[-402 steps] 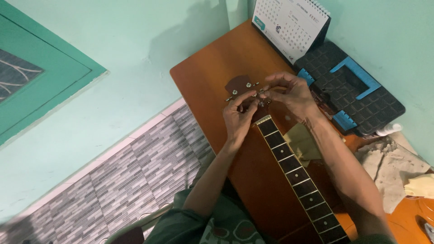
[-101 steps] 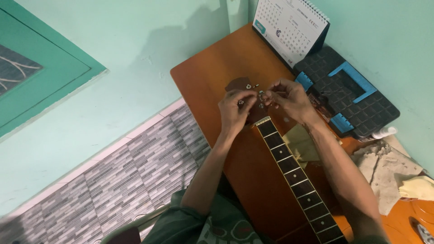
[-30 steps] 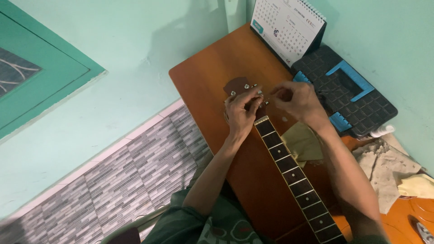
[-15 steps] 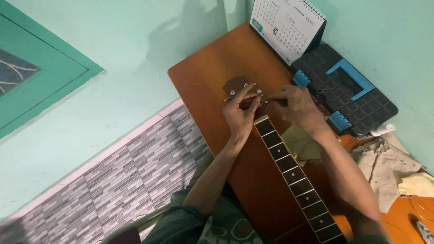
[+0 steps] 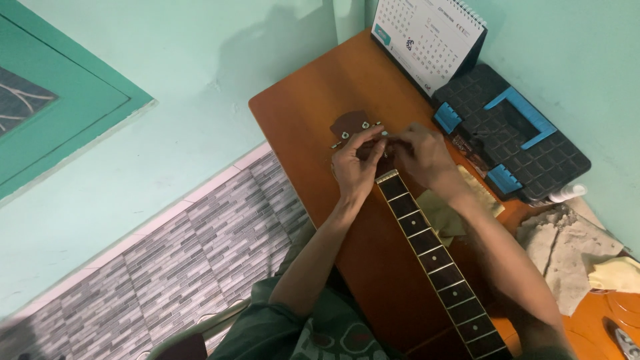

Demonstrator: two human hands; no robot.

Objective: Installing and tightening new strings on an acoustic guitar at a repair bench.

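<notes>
Wall (image 5: 200, 73), pale green, fills the view from nine to twelve o'clock, with a darker green frame (image 5: 67, 113) at ten and grey tiling (image 5: 167, 267) at seven; table (image 5: 307, 93), orange-brown wood, runs from twelve down to five.

Guitar neck (image 5: 433, 257) lies across the table from centre to five o'clock, frets up, probably so both hands can work over its far end; headstock (image 5: 350, 127), small and dark with pale tuner pegs, sits just above centre, resting flat on the wood.

Toolbox (image 5: 513, 143), black with blue handle and latches, lies closed at two o'clock, near the hands; calendar (image 5: 427, 37), a white desk kind, stands at one o'clock, leaning back toward the wall; grey rag (image 5: 567, 247) lies crumpled at four o'clock; yellow cloth (image 5: 443, 213) sits under the right forearm beside the neck, perhaps as padding.

Left hand (image 5: 353, 167) covers the join of neck and headstock; its fingers curl over the headstock and press on it, seemingly steadying it; right hand (image 5: 417, 153) meets it from three o'clock, fingertips pinched together at the headstock's right edge; whether they grip a peg or something thin, I cannot tell, since it is too small and partly hidden.
</notes>
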